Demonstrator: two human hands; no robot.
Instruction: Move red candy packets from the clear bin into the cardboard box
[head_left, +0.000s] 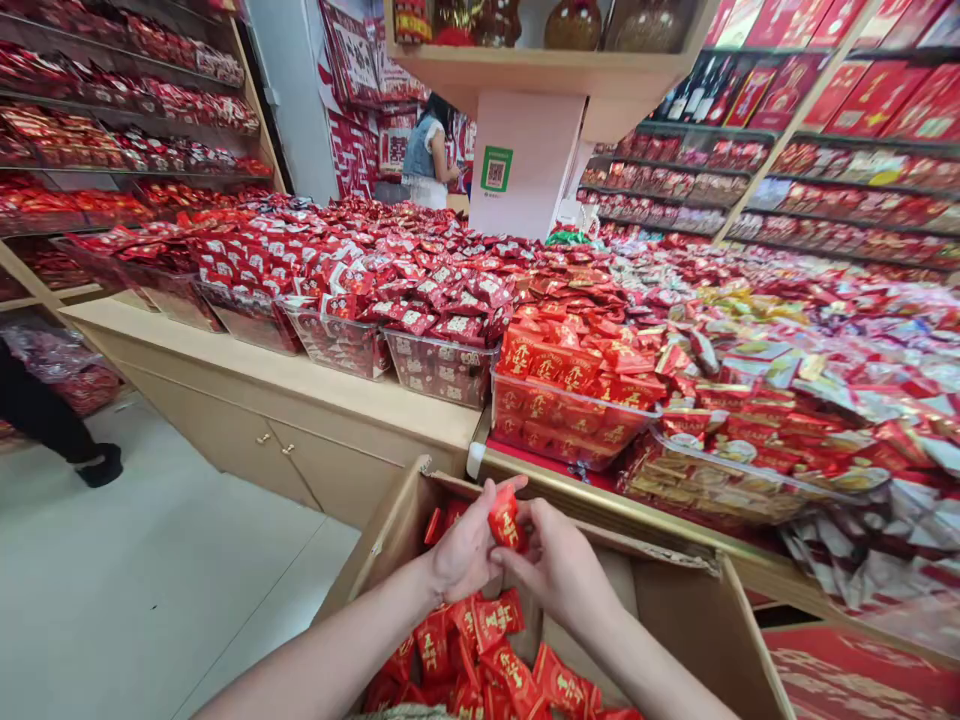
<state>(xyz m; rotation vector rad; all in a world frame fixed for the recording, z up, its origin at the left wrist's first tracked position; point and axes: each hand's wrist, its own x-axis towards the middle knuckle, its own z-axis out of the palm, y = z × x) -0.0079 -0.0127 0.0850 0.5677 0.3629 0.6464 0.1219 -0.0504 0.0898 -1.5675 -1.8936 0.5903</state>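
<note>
Above an open cardboard box [675, 610], both hands meet around one small red packet [506, 518] with gold characters. My left hand [466, 550] is on the packet's left side, its fingers closed on it. From the right, my right hand [559, 560] pinches the same packet between thumb and fingers. Below the hands, several similar red packets [499, 665] lie loose in the box. A few more red pieces show at the box's back left corner, partly behind my left hand.
Clear bins of red packets [574, 415] line the counter [300, 375] beyond the box. Packed shelves [127, 120] rise at left and right. A person [431, 155] stands at the back. A person's leg [45, 415] shows at far left above the floor.
</note>
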